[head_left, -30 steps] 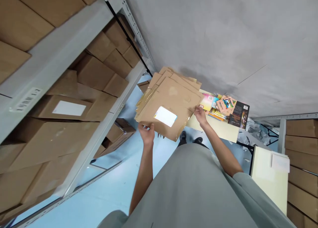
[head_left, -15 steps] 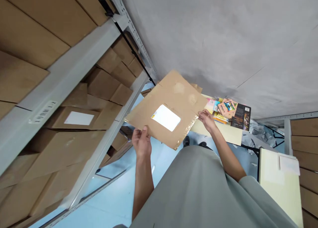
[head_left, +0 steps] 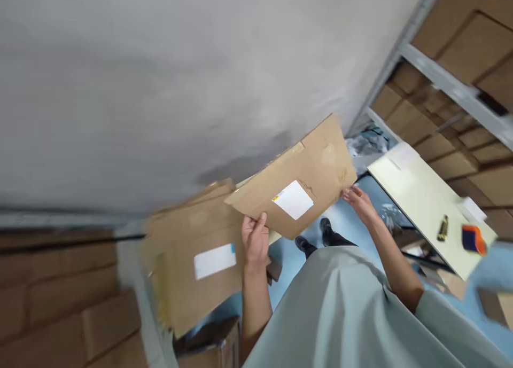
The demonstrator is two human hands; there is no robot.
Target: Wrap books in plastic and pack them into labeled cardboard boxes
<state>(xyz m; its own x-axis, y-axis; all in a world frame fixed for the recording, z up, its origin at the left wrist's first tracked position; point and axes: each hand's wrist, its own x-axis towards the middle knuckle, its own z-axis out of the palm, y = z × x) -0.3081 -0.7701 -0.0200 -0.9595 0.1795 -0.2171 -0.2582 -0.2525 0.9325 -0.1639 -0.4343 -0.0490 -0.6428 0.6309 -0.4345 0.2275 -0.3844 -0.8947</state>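
Observation:
A flat piece of brown cardboard (head_left: 328, 181) with a white label (head_left: 294, 200) is held up in front of me, tilted. My left hand (head_left: 255, 240) grips its lower left edge, thumb on top. At its right corner my right hand (head_left: 359, 201) pinches the edge with the fingertips. To the left, close to my left hand, stands more flat brown cardboard (head_left: 184, 304), also bearing a white label (head_left: 215, 261). What lies behind the held cardboard is mostly hidden.
On the right a pale table (head_left: 425, 197) carries a yellow-black cutter (head_left: 443, 228) and an orange-and-dark-blue item (head_left: 473, 240). Shelves of brown boxes (head_left: 441, 154) rise behind it. A blurred rack upright (head_left: 138, 288) stands left, and a grey wall (head_left: 224, 79) lies ahead.
The view has swung to the right, bringing in the table with the cutter and the stacked cardboard at left. Both hands still hold the cardboard, which has turned. The colourful books are out of sight.

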